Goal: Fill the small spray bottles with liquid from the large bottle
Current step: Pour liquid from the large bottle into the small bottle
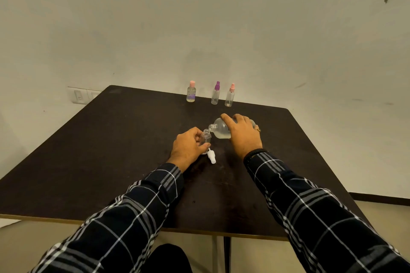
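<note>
Holds small bottle (pixel 206 137) upright in left grip (pixel 188 146), fingers and thumb curled round its body, open neck standing clear above them, base hidden behind the fingers. Tips large bottle (pixel 218 132) on its side in right grip (pixel 241 133), fingers wrapped over the top of it, mouth pointing left. Places that mouth just beside and slightly above the small bottle's neck; cannot tell whether touching. Shows clear liquid pooled along the large bottle's lower side. Leaves white spray cap (pixel 211 156) lying on the counter (pixel 111 150), just beside the left grip on its near side. Stands pink-cap bottle (pixel 191 94), purple sprayer (pixel 215 93) and pink sprayer (pixel 230 95) in a row at the far counter edge, capped, well apart from both grips.
</note>
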